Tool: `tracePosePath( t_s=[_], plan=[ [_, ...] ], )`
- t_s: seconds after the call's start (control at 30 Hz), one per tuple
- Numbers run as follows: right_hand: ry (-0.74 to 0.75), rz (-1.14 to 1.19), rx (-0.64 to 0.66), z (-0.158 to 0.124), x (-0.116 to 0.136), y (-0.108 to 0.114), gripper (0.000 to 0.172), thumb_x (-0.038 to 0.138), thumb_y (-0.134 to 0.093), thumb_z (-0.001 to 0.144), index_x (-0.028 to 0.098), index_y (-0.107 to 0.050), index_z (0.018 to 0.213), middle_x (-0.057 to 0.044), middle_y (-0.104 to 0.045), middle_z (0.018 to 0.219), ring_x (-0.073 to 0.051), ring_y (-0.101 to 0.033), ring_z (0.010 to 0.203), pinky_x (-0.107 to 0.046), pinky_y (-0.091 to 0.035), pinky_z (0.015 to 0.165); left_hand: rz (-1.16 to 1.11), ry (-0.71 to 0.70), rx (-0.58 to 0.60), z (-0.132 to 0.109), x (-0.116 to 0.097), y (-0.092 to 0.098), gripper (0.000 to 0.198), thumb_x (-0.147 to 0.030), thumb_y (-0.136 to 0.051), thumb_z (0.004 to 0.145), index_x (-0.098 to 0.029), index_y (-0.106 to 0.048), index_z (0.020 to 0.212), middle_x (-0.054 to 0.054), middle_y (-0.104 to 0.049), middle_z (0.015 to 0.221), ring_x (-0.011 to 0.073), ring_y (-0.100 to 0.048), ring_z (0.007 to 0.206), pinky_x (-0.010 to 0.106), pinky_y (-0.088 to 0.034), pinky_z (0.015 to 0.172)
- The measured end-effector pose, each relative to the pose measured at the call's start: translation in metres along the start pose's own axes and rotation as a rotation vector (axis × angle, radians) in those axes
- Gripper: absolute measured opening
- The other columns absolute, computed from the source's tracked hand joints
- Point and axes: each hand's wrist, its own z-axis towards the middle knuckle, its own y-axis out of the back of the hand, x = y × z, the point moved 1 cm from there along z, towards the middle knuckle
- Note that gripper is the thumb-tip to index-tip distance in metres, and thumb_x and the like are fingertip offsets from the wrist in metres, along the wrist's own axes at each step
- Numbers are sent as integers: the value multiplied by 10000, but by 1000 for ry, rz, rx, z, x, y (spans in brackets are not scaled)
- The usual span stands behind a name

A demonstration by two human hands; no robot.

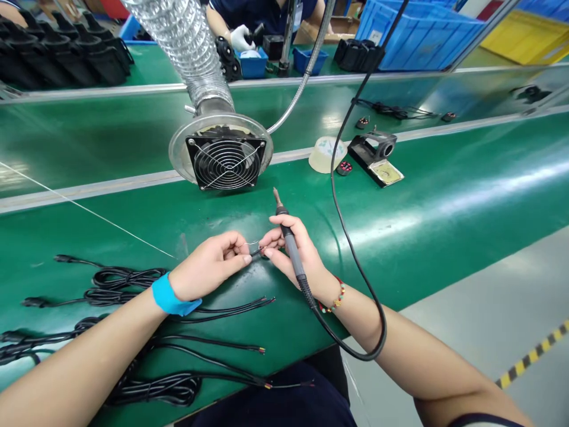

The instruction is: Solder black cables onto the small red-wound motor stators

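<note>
My left hand (pixel 217 261), with a blue band at the wrist, is closed in a pinch on the end of a black cable (pixel 256 253). A thin silvery wire (pixel 252 242) shows by its fingertips. My right hand (pixel 300 252) holds a soldering iron (pixel 291 243) between its fingers, tip pointing up and away. Its thumb and fingertips meet at the cable's end, close to the left fingertips; what exactly they pinch is too small to tell. The iron's black cord (pixel 355 237) loops over the right forearm. Several coiled black cables (pixel 155 385) lie left and below, their stripped ends pointing right.
A fume fan (pixel 229 163) on a foil duct hangs ahead. Beyond my right hand stand a soldering iron stand (pixel 376 151), a pale cup (pixel 326 154) and a small round part (pixel 344 168). A pale strand (pixel 89 204) crosses at left. Across the bench, a gloved co-worker's hand (pixel 242 38) holds something black.
</note>
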Motion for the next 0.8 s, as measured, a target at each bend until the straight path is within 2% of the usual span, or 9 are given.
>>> tracePosePath(
  t_s=[0.23, 0.33, 0.5, 0.63, 0.8],
  plan=[
    [8, 54, -7, -2, 0, -3, 418, 208, -605, 816, 265, -386, 1167, 12, -607, 891, -107, -613, 792, -291, -534, 780, 8, -6, -25, 1, -1, -2, 184, -361, -566, 761, -185, -513, 758, -64, -417, 604, 101, -350, 562, 229, -286, 513],
    [-2, 72, -13, -1, -1, -3, 414, 212, -610, 811, 267, -394, 1160, 19, -612, 869, -108, -612, 780, -281, -529, 757, 3, -28, -23, 1, -3, -2, 203, -382, -558, 776, -181, -529, 771, -49, -457, 637, 108, -384, 592, 235, -314, 537],
    [-51, 167, 14, -1, 0, -3, 427, 236, -639, 809, 277, -384, 1149, 46, -600, 838, -95, -635, 717, -271, -538, 725, 42, -131, -36, 0, -11, -2, 351, -424, -388, 881, -173, -547, 694, -26, -499, 641, 113, -420, 611, 246, -354, 601],
    [-88, 232, 16, -1, 2, -4, 455, 269, -675, 799, 281, -370, 1137, 60, -578, 825, -84, -642, 646, -269, -547, 693, 77, -133, -24, -1, -11, -2, 340, -408, -418, 870, -177, -511, 637, -37, -476, 610, 107, -400, 598, 236, -342, 591],
    [-75, 231, -3, -2, 2, -5, 468, 240, -678, 799, 290, -363, 1142, 64, -574, 822, -80, -640, 646, -267, -542, 701, 89, -121, -10, -2, -11, -1, 364, -422, -428, 872, -173, -516, 622, -40, -471, 603, 102, -390, 587, 229, -327, 564]
  ],
)
